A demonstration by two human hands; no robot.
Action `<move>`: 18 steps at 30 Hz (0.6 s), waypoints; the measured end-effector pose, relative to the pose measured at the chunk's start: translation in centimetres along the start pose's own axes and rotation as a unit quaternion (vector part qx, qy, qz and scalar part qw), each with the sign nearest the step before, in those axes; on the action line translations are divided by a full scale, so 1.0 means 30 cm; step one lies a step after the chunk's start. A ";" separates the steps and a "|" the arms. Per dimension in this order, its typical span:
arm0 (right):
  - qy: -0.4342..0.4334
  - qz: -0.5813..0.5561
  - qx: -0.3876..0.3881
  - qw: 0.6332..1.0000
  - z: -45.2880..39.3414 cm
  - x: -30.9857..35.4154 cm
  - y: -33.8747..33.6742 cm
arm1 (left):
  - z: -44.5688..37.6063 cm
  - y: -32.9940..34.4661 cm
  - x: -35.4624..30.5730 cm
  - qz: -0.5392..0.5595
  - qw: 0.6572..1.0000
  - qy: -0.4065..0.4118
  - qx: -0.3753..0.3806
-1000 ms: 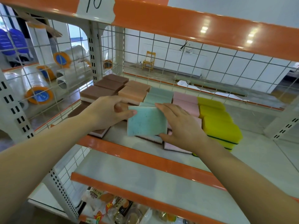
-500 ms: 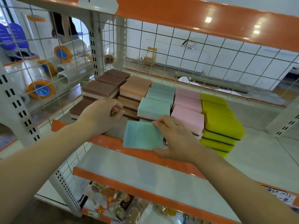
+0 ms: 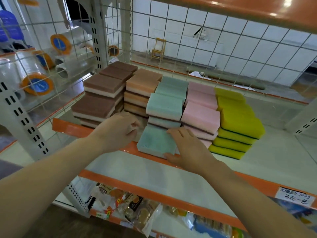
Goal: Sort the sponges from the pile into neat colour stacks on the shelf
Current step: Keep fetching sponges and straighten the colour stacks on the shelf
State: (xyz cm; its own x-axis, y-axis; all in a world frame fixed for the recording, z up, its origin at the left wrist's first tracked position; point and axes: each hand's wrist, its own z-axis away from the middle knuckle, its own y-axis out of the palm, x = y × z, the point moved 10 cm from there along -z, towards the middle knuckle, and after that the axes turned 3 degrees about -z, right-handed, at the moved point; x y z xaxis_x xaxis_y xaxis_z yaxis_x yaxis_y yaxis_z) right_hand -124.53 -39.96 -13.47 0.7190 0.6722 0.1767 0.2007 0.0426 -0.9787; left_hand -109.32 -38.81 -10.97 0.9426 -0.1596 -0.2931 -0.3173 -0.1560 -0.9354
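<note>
On the shelf (image 3: pixel 68 128) stand colour stacks of sponges: brown (image 3: pixel 101 93), orange (image 3: pixel 142 86), teal (image 3: pixel 164 105), pink (image 3: pixel 200 110) and yellow-green (image 3: pixel 240 124). A single teal sponge (image 3: pixel 154 141) lies flat at the shelf's front edge, in front of the teal stack. My right hand (image 3: pixel 187 148) holds its right side, fingers on top and thumb against the front corner. My left hand (image 3: pixel 118 131) hovers just left of that sponge with fingers loosely curled, holding nothing.
A wire grid (image 3: pixel 223 48) backs the shelf and another closes its left side. Rolls of clear film (image 3: pixel 36 83) lie beyond the left grid. An orange beam (image 3: pixel 257 9) runs overhead. Packaged goods (image 3: pixel 130 208) fill the shelf below.
The teal sponge has come down from mid-air onto the shelf's front edge. My left hand has let go of its left edge and now hangs curled beside it.
</note>
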 end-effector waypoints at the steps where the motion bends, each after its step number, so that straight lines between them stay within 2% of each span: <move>1: 0.006 -0.004 0.001 1.000 -0.002 -0.008 0.005 | 0.006 0.011 -0.013 -0.001 1.000 0.008 0.011; 4: 0.017 -0.009 0.010 1.000 -0.007 -0.021 0.023 | 0.025 0.044 -0.049 0.005 0.998 0.045 0.032; 18: -0.002 -0.032 -0.041 0.999 -0.017 -0.013 0.022 | 0.031 0.115 -0.031 0.030 0.998 0.046 0.024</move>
State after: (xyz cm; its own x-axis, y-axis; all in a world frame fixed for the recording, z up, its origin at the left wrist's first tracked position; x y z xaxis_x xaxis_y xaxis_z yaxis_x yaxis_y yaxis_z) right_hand -124.33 -40.58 -14.14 0.7000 0.6736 0.2373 0.2992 0.0252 -0.9539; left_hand -111.18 -38.28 -14.10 0.9079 -0.2573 -0.3311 -0.3652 -0.0974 -0.9258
